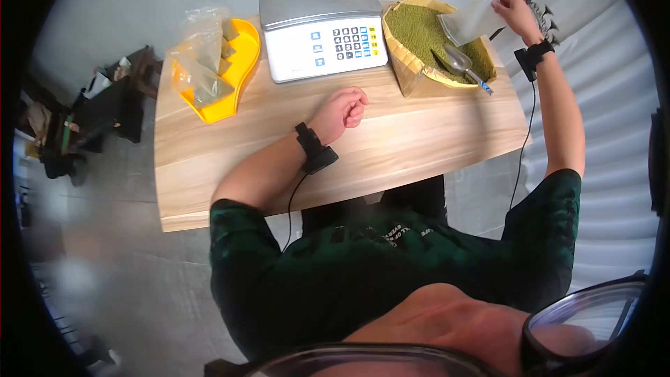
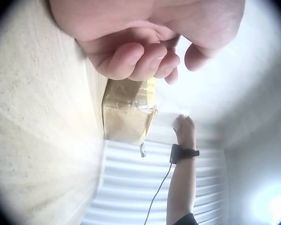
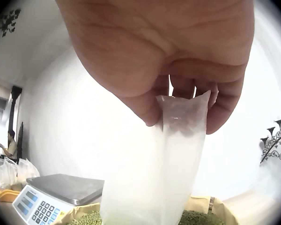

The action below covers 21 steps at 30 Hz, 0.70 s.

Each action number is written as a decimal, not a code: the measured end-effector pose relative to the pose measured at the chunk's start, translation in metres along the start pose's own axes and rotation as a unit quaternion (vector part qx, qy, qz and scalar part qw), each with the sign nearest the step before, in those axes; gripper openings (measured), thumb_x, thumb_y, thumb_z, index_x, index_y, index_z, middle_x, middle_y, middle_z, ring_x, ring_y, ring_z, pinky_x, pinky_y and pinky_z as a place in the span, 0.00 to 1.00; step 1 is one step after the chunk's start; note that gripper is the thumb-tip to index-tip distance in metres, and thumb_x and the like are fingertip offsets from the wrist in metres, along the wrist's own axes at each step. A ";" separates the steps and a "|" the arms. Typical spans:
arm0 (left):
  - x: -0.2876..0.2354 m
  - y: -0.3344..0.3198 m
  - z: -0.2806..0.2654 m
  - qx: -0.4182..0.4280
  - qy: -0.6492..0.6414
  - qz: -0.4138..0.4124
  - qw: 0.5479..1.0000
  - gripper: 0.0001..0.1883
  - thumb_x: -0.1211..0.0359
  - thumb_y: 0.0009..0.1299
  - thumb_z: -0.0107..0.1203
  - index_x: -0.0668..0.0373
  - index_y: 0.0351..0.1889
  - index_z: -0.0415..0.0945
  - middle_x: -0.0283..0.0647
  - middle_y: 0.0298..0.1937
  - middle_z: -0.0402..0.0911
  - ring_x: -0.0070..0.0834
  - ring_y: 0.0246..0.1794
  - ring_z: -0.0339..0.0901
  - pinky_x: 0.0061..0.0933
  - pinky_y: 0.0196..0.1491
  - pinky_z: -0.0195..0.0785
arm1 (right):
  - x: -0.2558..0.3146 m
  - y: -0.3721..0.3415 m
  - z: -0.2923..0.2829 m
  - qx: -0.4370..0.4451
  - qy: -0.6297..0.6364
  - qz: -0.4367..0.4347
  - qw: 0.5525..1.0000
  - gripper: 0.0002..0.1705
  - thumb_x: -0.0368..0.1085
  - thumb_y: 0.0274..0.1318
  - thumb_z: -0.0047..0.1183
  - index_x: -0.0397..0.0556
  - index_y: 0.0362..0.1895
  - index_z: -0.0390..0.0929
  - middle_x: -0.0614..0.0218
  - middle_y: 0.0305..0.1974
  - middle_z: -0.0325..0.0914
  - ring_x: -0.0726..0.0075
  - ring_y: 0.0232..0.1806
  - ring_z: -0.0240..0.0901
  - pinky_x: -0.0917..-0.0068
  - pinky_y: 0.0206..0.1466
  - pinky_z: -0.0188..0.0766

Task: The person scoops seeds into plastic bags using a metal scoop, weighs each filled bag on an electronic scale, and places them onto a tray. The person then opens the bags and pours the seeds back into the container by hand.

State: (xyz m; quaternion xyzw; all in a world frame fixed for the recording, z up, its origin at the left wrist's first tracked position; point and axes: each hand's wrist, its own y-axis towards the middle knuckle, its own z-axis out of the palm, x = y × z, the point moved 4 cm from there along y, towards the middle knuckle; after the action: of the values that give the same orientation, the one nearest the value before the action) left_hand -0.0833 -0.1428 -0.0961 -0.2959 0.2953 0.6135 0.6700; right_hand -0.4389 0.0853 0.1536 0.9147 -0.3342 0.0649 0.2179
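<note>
My right hand point(image 1: 515, 15) pinches one end of a translucent plastic bag point(image 3: 154, 159). The bag hangs slanting over a paper sack of small green beans point(image 1: 426, 31), its lower end overlapping the beans in the head view. On the beans, near the sack's front rim, lies a metal scoop point(image 1: 458, 61) with its handle out over the edge. My left hand point(image 1: 341, 113) rests on the table in front of the scale, fingers loosely curled, holding nothing. In the left wrist view, those curled fingers point(image 2: 126, 61) appear before the side of the sack.
A digital scale point(image 1: 324, 45) with a bare steel pan stands at the back middle of the wooden table point(image 1: 279, 160). Left of it, a yellow tray point(image 1: 244, 63) holds several clear plastic bags point(image 1: 202, 63). A black metal wall ornament point(image 1: 534, 0) is behind my right hand.
</note>
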 end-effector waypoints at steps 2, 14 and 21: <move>-0.001 -0.002 0.007 -0.009 0.010 -0.004 1.000 0.10 0.65 0.75 0.42 0.60 0.36 0.70 0.29 0.21 0.63 0.17 0.19 0.58 0.20 0.23 0.50 | -0.006 -0.015 0.002 -0.006 0.056 0.017 0.998 0.12 0.39 0.63 0.53 0.43 0.33 0.74 0.74 0.24 0.69 0.78 0.28 0.63 0.73 0.34 0.63; -0.018 -0.011 0.085 -0.071 0.066 0.173 0.980 0.36 0.56 0.76 0.48 0.54 0.76 0.46 0.43 0.71 0.60 0.35 0.66 0.65 0.40 0.66 0.61 | 0.155 -0.146 0.112 0.052 0.803 0.122 0.581 0.10 0.35 0.69 0.49 0.45 0.50 0.73 0.67 0.46 0.79 0.75 0.46 0.77 0.80 0.46 0.75; -0.029 -0.079 0.070 -0.316 -0.011 0.285 0.905 0.21 0.61 0.80 0.44 0.58 0.66 0.62 0.43 0.63 0.73 0.34 0.62 0.73 0.42 0.64 0.66 | 0.225 -0.188 0.201 0.303 0.783 0.088 0.536 0.18 0.37 0.69 0.49 0.45 0.59 0.69 0.65 0.52 0.75 0.70 0.51 0.75 0.71 0.52 0.76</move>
State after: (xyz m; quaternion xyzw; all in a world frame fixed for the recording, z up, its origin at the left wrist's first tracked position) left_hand -0.0042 -0.1144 -0.0260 -0.3882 0.1505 0.8427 0.3414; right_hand -0.1511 -0.0066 -0.0340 0.4758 -0.0690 0.8716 0.0953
